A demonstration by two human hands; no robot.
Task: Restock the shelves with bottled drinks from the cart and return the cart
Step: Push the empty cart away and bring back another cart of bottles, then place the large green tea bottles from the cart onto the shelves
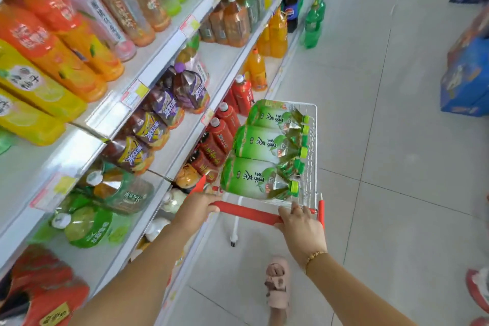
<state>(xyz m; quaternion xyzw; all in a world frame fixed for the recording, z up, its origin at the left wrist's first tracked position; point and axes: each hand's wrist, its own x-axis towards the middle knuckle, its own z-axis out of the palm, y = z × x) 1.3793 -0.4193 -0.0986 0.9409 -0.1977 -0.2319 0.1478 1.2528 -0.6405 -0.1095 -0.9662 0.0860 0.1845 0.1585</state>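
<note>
A small white wire cart (312, 140) with a red handle (246, 213) stands in the aisle beside the shelves. Three large green tea bottles (254, 174) lie on their sides in its basket, caps pointing right. My left hand (197, 209) grips the left end of the handle. My right hand (301, 230) grips its right end, a bead bracelet on the wrist. The shelves (169, 42) on the left carry rows of orange, yellow, purple, red and green bottled drinks.
Pale tiled floor (383, 140) stretches ahead and to the right. Blue boxed goods (465, 79) are stacked at the right edge. Green bottles (313, 21) stand on the floor at the shelf's far end. My sandalled foot (276, 283) is behind the cart; another person's shoe (479, 288) shows far right.
</note>
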